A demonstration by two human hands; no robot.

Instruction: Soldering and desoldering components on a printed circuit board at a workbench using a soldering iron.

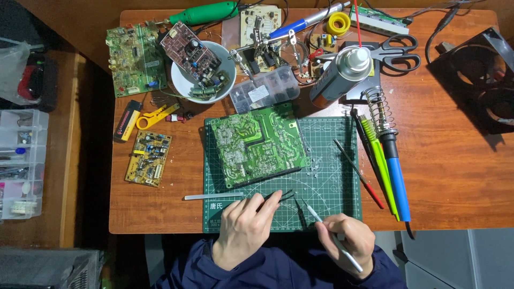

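A large green circuit board (258,144) lies solder side up on a green cutting mat (332,184). My left hand (245,230) rests at the mat's front edge, its fingers on black tweezers (278,196) that point toward the board. My right hand (348,241) grips a thin white pen-like tool (329,233), tip aimed up-left over the mat. A second pair of black tweezers (299,211) lies between my hands.
A soldering iron with a blue handle (395,171) and a spring stand (379,109) sit right of the mat. A spray can (340,75), scissors (396,53), a parts box (264,88), a white bowl (184,85) and small boards (148,158) crowd the back and left.
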